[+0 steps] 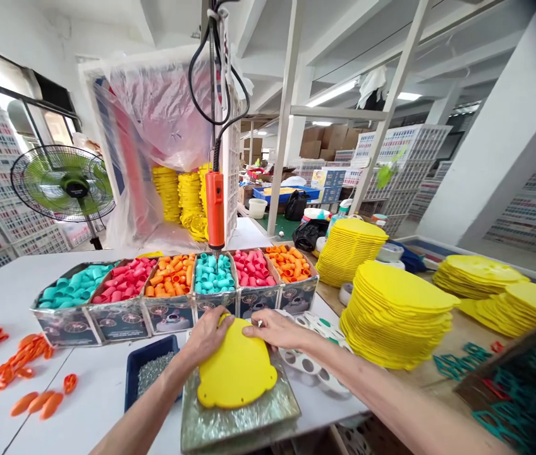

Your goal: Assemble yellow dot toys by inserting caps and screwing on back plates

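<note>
Contoured yellow plastic plate (237, 376), small holes near its edge, lies face up over a plastic-wrapped block (249, 433) at the near edge of the white table (88, 404). Left hand (208, 338): closed over the plate's upper left edge, thumb on the top face, edge pinched between thumb and fingers. Right hand (275, 330): at the upper right edge, thumb touching the plate, fingers curled; from where I stand, I cannot tell whether they pinch it. A small shiny spot shows at those fingers, too small to identify. An orange electric screwdriver (215, 208) hangs upright on its cable beyond the hands, over a row of six bins (168, 316) holding teal, pink and orange tubular pieces. Left of the block: dark blue tray (131, 373) of small metal screws (154, 373). Right: tall stacks of yellow plates (395, 322). Far left: loose orange oval pieces (39, 401).
</note>
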Available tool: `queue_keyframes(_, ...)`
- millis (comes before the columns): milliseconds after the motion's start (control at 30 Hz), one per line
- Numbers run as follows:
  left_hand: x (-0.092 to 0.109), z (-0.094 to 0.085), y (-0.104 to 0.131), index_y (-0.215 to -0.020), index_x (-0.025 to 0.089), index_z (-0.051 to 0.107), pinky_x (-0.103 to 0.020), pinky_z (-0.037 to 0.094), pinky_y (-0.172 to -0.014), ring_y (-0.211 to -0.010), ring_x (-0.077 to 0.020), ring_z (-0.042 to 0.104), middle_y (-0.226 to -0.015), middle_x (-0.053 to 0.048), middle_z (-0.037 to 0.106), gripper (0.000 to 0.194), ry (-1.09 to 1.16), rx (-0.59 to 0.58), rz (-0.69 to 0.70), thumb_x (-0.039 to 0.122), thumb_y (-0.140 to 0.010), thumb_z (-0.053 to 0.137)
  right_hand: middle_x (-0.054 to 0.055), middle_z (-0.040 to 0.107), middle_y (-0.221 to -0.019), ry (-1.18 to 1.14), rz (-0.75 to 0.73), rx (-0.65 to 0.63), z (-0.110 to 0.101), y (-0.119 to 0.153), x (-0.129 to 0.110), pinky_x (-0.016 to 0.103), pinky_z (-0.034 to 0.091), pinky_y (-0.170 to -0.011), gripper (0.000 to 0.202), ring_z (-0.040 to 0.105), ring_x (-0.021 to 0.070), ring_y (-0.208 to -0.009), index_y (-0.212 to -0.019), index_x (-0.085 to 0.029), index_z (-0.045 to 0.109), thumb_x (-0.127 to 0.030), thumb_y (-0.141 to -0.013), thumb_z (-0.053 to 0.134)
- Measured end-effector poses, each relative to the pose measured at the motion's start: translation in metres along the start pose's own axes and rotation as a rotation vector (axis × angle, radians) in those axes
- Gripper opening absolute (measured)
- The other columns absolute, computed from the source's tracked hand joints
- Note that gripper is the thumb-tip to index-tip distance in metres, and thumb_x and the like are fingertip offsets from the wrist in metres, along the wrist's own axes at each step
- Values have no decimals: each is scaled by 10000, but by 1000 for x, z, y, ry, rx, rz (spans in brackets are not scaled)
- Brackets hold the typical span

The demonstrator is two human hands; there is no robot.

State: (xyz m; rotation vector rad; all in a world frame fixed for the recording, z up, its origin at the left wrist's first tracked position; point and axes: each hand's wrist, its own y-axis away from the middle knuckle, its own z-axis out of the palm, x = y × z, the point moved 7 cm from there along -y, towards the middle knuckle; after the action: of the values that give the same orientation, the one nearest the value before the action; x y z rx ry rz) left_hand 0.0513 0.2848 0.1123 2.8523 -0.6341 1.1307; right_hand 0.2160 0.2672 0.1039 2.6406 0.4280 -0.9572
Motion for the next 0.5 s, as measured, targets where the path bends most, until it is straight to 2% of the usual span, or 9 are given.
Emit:
queue_keyframes(100,-4,-1,0,-916,192,669,-334,466,-817,-922,-248,674,-934,-82,747,318,54,21,-20,341,-941,388,28,692,-751,105,3,99,-4,6,-8,235,337,-578,382,631,167,-693,-791,-176,605,-521,-939,533)
queue_keyframes(200,-12,-2,1,-898,178,687,-323,481,-778,-906,-247,684,-938,-90,758,349,104,55,-77,335,-927,377,76,744,-893,214,26,195,-2,15,-16,261,340,-637,410,673,215,-844,-856,-186,640,-515,-990,437)
queue_keyframes(367,-18,-3,-1,-830,171,687,-338,466,-804,-909,-258,672,-916,-109,747,347,117,111,-114,360,-912,408,117,778,-966,377,84,305,7,25,-20,297,387,-702,435,723,256,-927,-1002,-205,671,-455,-1042,317)
queue_keyframes(500,-19,-2,-1,-815,182,670,-341,453,-826,-905,-257,666,-891,-109,738,308,112,130,-104,346,-907,427,134,791,-940,490,109,365,9,18,-28,322,424,-727,495,747,277,-907,-968,-199,714,-438,-1047,288)
